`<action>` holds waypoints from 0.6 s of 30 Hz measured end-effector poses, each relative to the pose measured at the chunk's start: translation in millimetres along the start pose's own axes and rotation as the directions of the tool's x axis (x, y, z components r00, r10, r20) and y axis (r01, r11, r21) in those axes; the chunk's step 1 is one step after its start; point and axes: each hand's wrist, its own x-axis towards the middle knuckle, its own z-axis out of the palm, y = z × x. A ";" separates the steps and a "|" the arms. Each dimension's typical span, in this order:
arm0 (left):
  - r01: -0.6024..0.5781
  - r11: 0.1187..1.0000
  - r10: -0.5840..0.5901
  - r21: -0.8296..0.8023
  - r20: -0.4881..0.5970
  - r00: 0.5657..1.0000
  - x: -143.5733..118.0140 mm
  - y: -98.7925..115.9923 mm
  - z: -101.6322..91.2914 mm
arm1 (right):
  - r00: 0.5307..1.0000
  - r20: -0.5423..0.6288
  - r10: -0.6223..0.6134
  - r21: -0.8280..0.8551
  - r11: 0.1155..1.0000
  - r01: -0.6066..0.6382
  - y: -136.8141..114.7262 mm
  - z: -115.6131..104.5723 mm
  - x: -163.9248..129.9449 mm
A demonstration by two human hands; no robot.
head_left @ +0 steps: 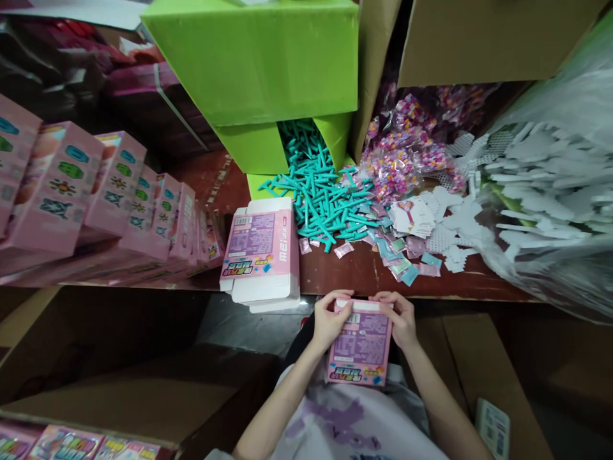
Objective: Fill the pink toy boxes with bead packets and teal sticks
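Left hand: the left hand [327, 321] grips the left upper edge of a small pink box [361, 345], fingers [335, 301] curled over its top flap
Right hand: the right hand [401, 319] holds the box's right upper corner, fingers closed on it
Pink box: held over the lap, just below the near edge of the surface [345, 271], printed back facing up
Flat cartons: a stack of unfolded pink cartons [262, 252] lies on the surface, left of the hands
Teal sticks: a heap of teal plastic sticks [320, 191] spills from a green box [258, 70]
Sachets: small packets [407, 255] are scattered beside white cut-outs [454, 230]
Finished boxes: a row of pink boxes [119, 185] leans at far left
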 end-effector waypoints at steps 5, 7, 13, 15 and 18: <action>-0.092 0.995 0.093 0.046 -0.008 0.996 -14.4 -2.5 3.4 | 0.996 -0.013 -0.087 -0.009 0.996 0.087 2.4 0.6 -8.3; -0.113 0.990 0.117 0.086 -0.043 0.992 -21.9 -5.2 4.4 | 0.992 -0.049 -0.119 -0.045 0.992 0.117 3.6 7.0 -16.9; 0.096 0.962 -0.029 0.257 -0.253 0.967 -29.6 14.1 3.7 | 0.967 0.076 -0.242 -0.202 0.946 0.253 -22.1 3.0 -10.4; -0.019 0.974 0.048 0.226 -0.121 0.992 -27.6 47.9 9.3 | 0.938 0.015 -0.347 -0.439 0.840 0.318 -44.6 -13.1 27.6; -0.535 0.840 0.446 0.095 0.442 0.778 -25.4 112.4 35.8 | 0.754 -0.320 -0.573 -0.759 0.632 0.159 -79.2 -43.4 112.9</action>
